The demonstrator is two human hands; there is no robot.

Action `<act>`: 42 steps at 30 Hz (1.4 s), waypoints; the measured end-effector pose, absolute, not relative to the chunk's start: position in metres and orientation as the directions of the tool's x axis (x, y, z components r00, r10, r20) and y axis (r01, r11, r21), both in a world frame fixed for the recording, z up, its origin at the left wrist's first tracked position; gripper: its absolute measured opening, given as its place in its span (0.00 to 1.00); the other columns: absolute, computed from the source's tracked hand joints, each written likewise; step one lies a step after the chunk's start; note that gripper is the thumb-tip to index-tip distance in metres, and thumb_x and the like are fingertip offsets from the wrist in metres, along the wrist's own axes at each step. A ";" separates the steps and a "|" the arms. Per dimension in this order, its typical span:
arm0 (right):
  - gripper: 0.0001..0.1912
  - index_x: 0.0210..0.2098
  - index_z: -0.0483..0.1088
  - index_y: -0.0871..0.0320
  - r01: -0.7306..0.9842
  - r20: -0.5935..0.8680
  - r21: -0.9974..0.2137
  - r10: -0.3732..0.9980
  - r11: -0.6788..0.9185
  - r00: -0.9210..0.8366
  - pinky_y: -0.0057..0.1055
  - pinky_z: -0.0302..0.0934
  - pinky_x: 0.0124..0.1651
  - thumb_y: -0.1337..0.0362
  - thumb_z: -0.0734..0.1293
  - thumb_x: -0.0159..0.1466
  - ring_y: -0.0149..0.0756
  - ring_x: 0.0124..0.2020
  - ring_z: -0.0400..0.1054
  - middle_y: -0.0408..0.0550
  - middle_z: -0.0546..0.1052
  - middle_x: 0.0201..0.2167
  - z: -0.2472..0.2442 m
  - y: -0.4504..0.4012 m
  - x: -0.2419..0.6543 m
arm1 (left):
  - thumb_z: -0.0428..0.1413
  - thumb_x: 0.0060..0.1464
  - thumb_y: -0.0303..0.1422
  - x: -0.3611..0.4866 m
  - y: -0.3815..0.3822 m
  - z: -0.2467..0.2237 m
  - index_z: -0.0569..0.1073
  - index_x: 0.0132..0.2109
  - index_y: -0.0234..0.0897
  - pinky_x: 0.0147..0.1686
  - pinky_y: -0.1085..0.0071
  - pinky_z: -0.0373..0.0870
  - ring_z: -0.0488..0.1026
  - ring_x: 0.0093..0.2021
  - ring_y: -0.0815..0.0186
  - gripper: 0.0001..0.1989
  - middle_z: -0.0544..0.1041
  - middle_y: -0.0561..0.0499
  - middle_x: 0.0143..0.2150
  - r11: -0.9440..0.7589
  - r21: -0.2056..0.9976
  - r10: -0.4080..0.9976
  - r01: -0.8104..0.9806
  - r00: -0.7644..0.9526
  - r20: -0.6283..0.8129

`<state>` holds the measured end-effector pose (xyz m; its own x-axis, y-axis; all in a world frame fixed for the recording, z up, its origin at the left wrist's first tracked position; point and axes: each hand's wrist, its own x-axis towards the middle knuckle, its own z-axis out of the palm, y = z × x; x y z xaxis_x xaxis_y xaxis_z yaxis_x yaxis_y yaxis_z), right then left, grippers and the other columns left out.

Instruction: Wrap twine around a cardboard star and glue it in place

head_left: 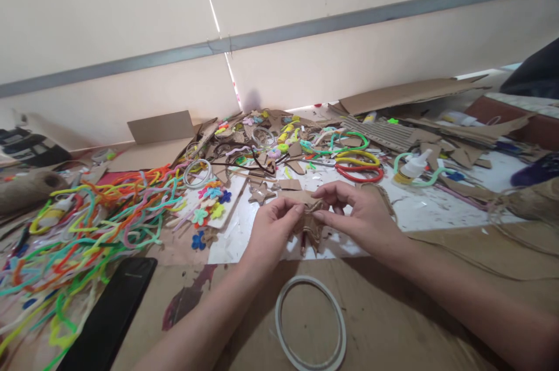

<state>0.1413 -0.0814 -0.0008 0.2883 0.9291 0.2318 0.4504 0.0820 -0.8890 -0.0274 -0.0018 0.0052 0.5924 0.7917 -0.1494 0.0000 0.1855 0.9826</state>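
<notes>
My left hand [279, 219] and my right hand [345, 208] meet over the middle of the table. Between them is a small brown cardboard cutout [311, 230] with pointed lower ends and what looks like twine along its edges. Thumb and fingers of each hand pinch its upper part, one from either side; the fingers hide much of its outline. A cardboard star [261, 193] lies just beyond my left hand. Behind my right hand sits a twine-edged cardboard piece [379, 196]. A roll of white tape [279, 324] rests flat between my forearms.
Tangled colourful pipe cleaners [109, 214] cover the left side, beside a black phone [113, 313]. Felt flowers [213, 202] lie left of my hands. A glue bottle [413, 167] stands at right, near a twine spool [533, 202]. Cardboard scraps [393, 132] pile up along the back.
</notes>
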 end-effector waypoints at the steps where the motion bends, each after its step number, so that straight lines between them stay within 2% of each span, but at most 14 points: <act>1: 0.14 0.44 0.74 0.55 0.443 0.226 -0.893 0.932 0.082 0.284 0.30 0.62 0.33 0.60 0.72 0.59 0.34 0.30 0.69 0.42 0.77 0.31 -0.001 -0.081 0.142 | 0.64 0.50 0.43 -0.027 -0.001 0.005 0.74 0.32 0.33 0.24 0.75 0.55 0.60 0.23 0.73 0.15 0.68 0.56 0.22 0.191 0.981 0.795 -0.004 0.587 -0.153; 5: 0.13 0.43 0.74 0.56 0.424 0.219 -0.902 0.935 0.084 0.280 0.30 0.62 0.32 0.62 0.70 0.59 0.33 0.28 0.69 0.42 0.76 0.29 0.000 -0.080 0.144 | 0.63 0.52 0.47 -0.027 0.000 0.003 0.75 0.32 0.33 0.25 0.75 0.57 0.63 0.24 0.72 0.19 0.69 0.55 0.24 0.213 0.977 0.794 -0.014 0.586 -0.164; 10: 0.13 0.44 0.73 0.55 0.430 0.231 -0.896 0.941 0.107 0.249 0.29 0.62 0.32 0.61 0.70 0.60 0.33 0.29 0.69 0.42 0.77 0.30 -0.001 -0.082 0.144 | 0.70 0.44 0.44 -0.026 -0.001 0.005 0.76 0.48 0.34 0.28 0.74 0.64 0.70 0.26 0.69 0.27 0.77 0.51 0.29 0.312 0.949 0.740 -0.049 0.638 -0.211; 17: 0.15 0.49 0.71 0.53 0.509 0.212 -0.855 0.962 0.096 0.174 0.30 0.62 0.35 0.62 0.69 0.62 0.34 0.31 0.70 0.40 0.76 0.29 0.001 -0.084 0.144 | 0.69 0.43 0.39 -0.024 0.001 0.004 0.77 0.36 0.33 0.27 0.75 0.63 0.68 0.24 0.71 0.16 0.75 0.52 0.26 0.288 0.957 0.756 -0.041 0.622 -0.201; 22: 0.19 0.53 0.68 0.54 0.552 0.158 -0.832 0.976 0.050 0.151 0.28 0.60 0.31 0.62 0.69 0.62 0.32 0.26 0.69 0.37 0.75 0.26 0.007 -0.085 0.147 | 0.67 0.45 0.35 -0.025 0.004 0.004 0.77 0.34 0.33 0.28 0.74 0.63 0.68 0.25 0.71 0.11 0.74 0.53 0.25 0.228 0.974 0.800 -0.001 0.570 -0.187; 26: 0.14 0.50 0.71 0.55 0.639 0.316 -0.754 0.937 0.155 0.146 0.28 0.61 0.32 0.65 0.68 0.64 0.32 0.28 0.69 0.39 0.75 0.27 0.011 -0.086 0.148 | 0.65 0.47 0.32 -0.025 0.003 0.006 0.77 0.34 0.34 0.28 0.75 0.62 0.68 0.25 0.70 0.08 0.75 0.52 0.26 0.146 0.988 0.818 0.053 0.555 -0.150; 29: 0.05 0.41 0.75 0.56 0.731 0.433 -0.642 0.896 0.232 0.095 0.29 0.62 0.34 0.67 0.67 0.65 0.33 0.31 0.71 0.43 0.78 0.30 0.014 -0.088 0.148 | 0.63 0.50 0.31 -0.025 0.001 0.008 0.77 0.34 0.33 0.28 0.75 0.61 0.67 0.25 0.71 0.05 0.74 0.53 0.25 0.096 0.991 0.816 0.089 0.563 -0.130; 33: 0.05 0.35 0.75 0.57 0.786 0.513 -0.546 0.857 0.291 0.040 0.31 0.62 0.36 0.68 0.67 0.66 0.35 0.32 0.71 0.46 0.79 0.30 0.015 -0.088 0.146 | 0.62 0.51 0.29 -0.025 -0.001 0.009 0.78 0.34 0.33 0.29 0.74 0.61 0.67 0.26 0.70 0.04 0.75 0.52 0.26 0.073 0.989 0.817 0.127 0.562 -0.133; 36: 0.05 0.35 0.75 0.57 0.789 0.523 -0.545 0.851 0.284 0.056 0.32 0.63 0.36 0.68 0.67 0.66 0.36 0.32 0.72 0.46 0.79 0.31 0.014 -0.088 0.146 | 0.63 0.50 0.29 -0.024 0.000 0.008 0.77 0.34 0.33 0.29 0.74 0.61 0.67 0.26 0.70 0.04 0.75 0.52 0.27 0.101 0.989 0.806 0.105 0.575 -0.143; 42: 0.04 0.39 0.76 0.57 0.748 0.490 -0.624 0.859 0.227 0.147 0.32 0.66 0.35 0.65 0.68 0.65 0.37 0.32 0.74 0.48 0.81 0.33 0.011 -0.086 0.146 | 0.64 0.47 0.31 -0.023 -0.001 0.008 0.76 0.33 0.33 0.27 0.75 0.59 0.64 0.24 0.72 0.07 0.72 0.54 0.25 0.203 0.979 0.770 0.031 0.612 -0.179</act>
